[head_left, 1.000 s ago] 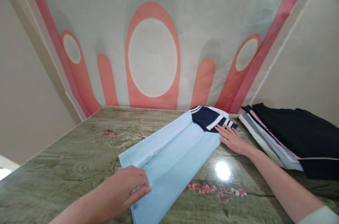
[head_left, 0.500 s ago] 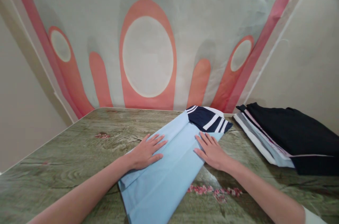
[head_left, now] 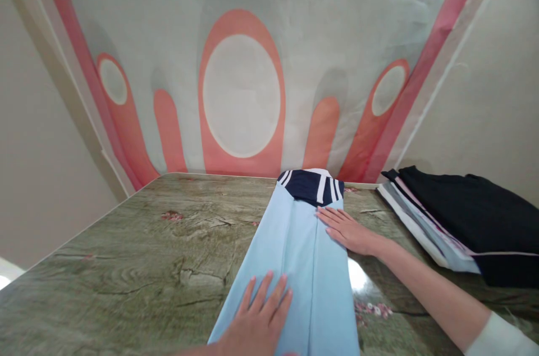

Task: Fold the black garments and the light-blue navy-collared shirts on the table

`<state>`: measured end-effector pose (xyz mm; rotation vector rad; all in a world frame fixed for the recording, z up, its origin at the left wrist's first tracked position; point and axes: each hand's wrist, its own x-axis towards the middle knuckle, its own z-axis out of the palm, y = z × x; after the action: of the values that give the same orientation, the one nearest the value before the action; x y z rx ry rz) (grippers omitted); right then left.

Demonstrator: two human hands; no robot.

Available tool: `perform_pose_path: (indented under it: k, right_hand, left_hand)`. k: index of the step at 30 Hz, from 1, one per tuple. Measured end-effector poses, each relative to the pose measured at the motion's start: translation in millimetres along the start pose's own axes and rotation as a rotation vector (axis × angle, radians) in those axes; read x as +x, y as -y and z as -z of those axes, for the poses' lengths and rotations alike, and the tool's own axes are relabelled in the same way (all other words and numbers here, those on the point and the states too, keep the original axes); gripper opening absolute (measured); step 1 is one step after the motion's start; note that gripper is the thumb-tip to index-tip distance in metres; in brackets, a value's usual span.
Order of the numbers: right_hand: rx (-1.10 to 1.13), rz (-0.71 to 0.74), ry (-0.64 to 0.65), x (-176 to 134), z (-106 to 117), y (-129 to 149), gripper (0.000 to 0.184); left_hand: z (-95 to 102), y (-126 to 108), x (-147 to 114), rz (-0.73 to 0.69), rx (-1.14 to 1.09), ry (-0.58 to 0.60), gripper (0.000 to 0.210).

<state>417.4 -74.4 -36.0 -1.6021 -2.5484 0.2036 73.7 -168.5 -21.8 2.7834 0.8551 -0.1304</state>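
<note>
A light blue garment (head_left: 301,266), folded into a long strip, lies on the table and runs from the far edge toward me. At its far end is a navy collar (head_left: 305,186) with white stripes. Low on its left side rests my left hand (head_left: 259,316), palm down with the fingers spread. My right hand (head_left: 347,229) lies flat on the right edge of the cloth, just below the collar, fingers stretched out. Neither hand grips the fabric. The garment's near end runs out of view at the bottom.
To the right a stack of folded clothes (head_left: 471,210) sits on the wood-patterned table (head_left: 168,266), black on top with white, grey and pink layers below. Behind the table's far edge stands a wall (head_left: 303,36) with coral and white shapes.
The garment has turned from a slant to nearly straight away from me, its collar swinging left. My left hand has come down nearer to me along the cloth. My right hand stays near the collar.
</note>
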Motion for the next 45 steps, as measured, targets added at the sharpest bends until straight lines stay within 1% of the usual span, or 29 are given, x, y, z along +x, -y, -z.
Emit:
perform_pose_path:
  k: [2, 4, 6, 8, 10, 12, 14, 16, 17, 19, 21, 24, 28, 31, 34, 36, 37, 38, 40, 42, 43, 45]
  right_hand:
    - [0.011, -0.001, -0.009, -4.2, -0.8, -3.4, 0.051]
    - [0.024, 0.002, -0.016, -10.3, -2.4, -4.5, 0.05]
    - [0.027, -0.009, -0.028, -15.5, -4.0, -3.7, 0.05]
    - [0.016, -0.036, -0.057, -16.4, -4.3, -1.9, 0.05]
    - [0.0, -0.06, -0.114, -10.2, -2.2, 0.1, 0.051]
    - [-0.014, -0.068, -0.182, 2.5, 1.7, 2.1, 0.054]
    - [-0.03, -0.076, -0.229, 18.3, 4.6, 4.0, 0.058]
    - [-0.046, -0.108, -0.236, 32.7, 3.5, 5.9, 0.063]
    - [-0.052, -0.13, -0.223, 38.2, 1.0, 6.6, 0.065]
    - [-0.052, -0.166, -0.18, 44.8, -6.4, 7.3, 0.069]
    - [-0.044, -0.175, -0.14, 46.0, -13.6, 6.7, 0.07]
    - [-0.039, -0.151, -0.12, 41.9, -16.9, 4.3, 0.068]
    - [-0.032, -0.086, -0.094, 31.3, -9.3, 1.9, 0.066]
    - [-0.024, -0.024, -0.07, 20.4, -3.7, 3.4, 0.065]
    - [-0.01, 0.004, -0.066, 8.9, -1.2, 6.8, 0.064]
    - [0.009, 0.01, -0.067, 3.7, -0.2, 7.9, 0.063]
    - [0.025, 0.011, -0.064, 3.0, 0.6, 7.2, 0.064]
    - [0.044, 0.004, -0.064, 4.0, 1.5, 5.5, 0.064]
    - [0.075, -0.034, -0.086, 12.2, 4.1, -1.4, 0.064]
    - [0.08, -0.1, -0.147, 28.9, 7.0, -11.8, 0.063]
    - [0.071, -0.131, -0.177, 39.6, 8.3, -17.6, 0.064]
    - [0.041, -0.178, -0.209, 62.9, 9.7, -28.1, 0.064]
  left_hand:
    - [-9.7, -5.9, -3.9, -0.071, -0.045, 0.041, 0.048]
    - [-5.9, -6.6, -6.7, -0.136, -0.094, 0.054, 0.046]
    - [12.4, -2.2, -5.4, -0.158, -0.145, 0.038, 0.052]
    - [38.4, 8.7, 4.8, -0.105, -0.191, -0.014, 0.058]
    - [61.1, 27.1, 26.2, -0.048, -0.189, -0.08, 0.051]
    - [72.4, 51.0, 55.2, -0.011, -0.117, -0.12, 0.054]
    - [71.2, 75.3, 83.8, 0.004, -0.011, -0.172, 0.056]
    - [62.2, 93.7, 104.2, 0.033, 0.069, -0.201, 0.058]
    - [56.8, 99.4, 110.2, 0.042, 0.097, -0.205, 0.06]
    - [47.4, 103.7, 114.5, 0.058, 0.129, -0.211, 0.064]
    - [41.8, 99.7, 112.3, 0.078, 0.141, -0.222, 0.068]
    - [38.5, 83.8, 105.9, 0.131, 0.141, -0.241, 0.071]
    - [32.8, 52.1, 96.8, 0.217, 0.122, -0.258, 0.073]
    - [28.8, 26.8, 85.9, 0.234, 0.091, -0.241, 0.075]
    - [33.6, 11.0, 75.7, 0.229, 0.075, -0.193, 0.076]
    - [42.8, 11.1, 75.3, 0.212, 0.085, -0.16, 0.073]
    - [48.5, 15.1, 78.6, 0.201, 0.094, -0.155, 0.069]
    - [54.2, 21.5, 84.7, 0.183, 0.102, -0.159, 0.064]
    - [64.0, 40.5, 105.7, 0.131, 0.109, -0.195, 0.053]
    - [69.6, 63.7, 136.6, 0.035, 0.1, -0.228, 0.047]
    - [70.7, 75.3, 154.2, 0.015, 0.101, -0.243, 0.047]
    - [70.7, 96.1, 189.8, 0.02, 0.109, -0.279, 0.049]
